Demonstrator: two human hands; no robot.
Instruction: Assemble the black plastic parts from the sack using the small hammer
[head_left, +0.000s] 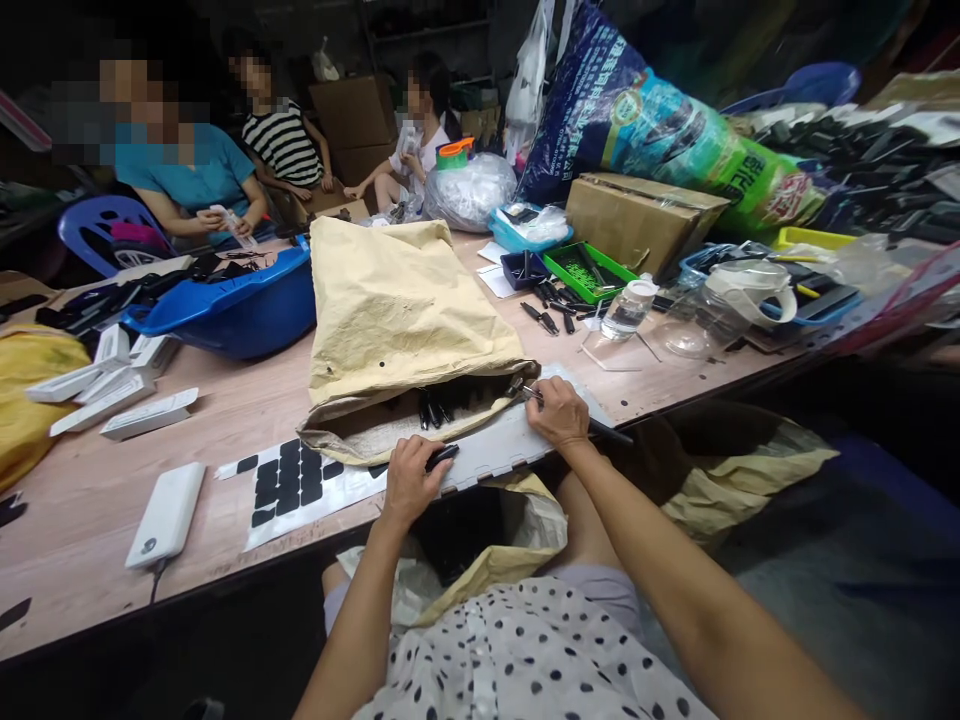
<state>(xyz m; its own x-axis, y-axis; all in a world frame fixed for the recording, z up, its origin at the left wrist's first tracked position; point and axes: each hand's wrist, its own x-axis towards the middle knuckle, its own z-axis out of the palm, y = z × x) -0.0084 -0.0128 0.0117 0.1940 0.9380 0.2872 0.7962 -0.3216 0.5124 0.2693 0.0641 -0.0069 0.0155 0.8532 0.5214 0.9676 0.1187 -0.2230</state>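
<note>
My left hand (411, 482) is closed around a small black piece (442, 456) at the near edge of the wooden table (225, 420). My right hand (556, 412) is closed on a thin dark tool (611, 433) whose tip points toward the mouth of a tan paper sack (397, 310). Several black parts (435, 408) lie inside the sack's opening. Both hands rest on a white flat sheet (502, 445) in front of the sack. A white sheet of black stickers (289, 482) lies left of my left hand.
A white power bank (166, 514), white boxes (112, 395) and a blue basin (232, 310) sit to the left. A cardboard box (637, 215), green tray (589, 268), plastic bottle (628, 308) and clear pitcher (739, 295) stand at right. Three other people sit across the table. An open sack (480, 530) rests on my lap.
</note>
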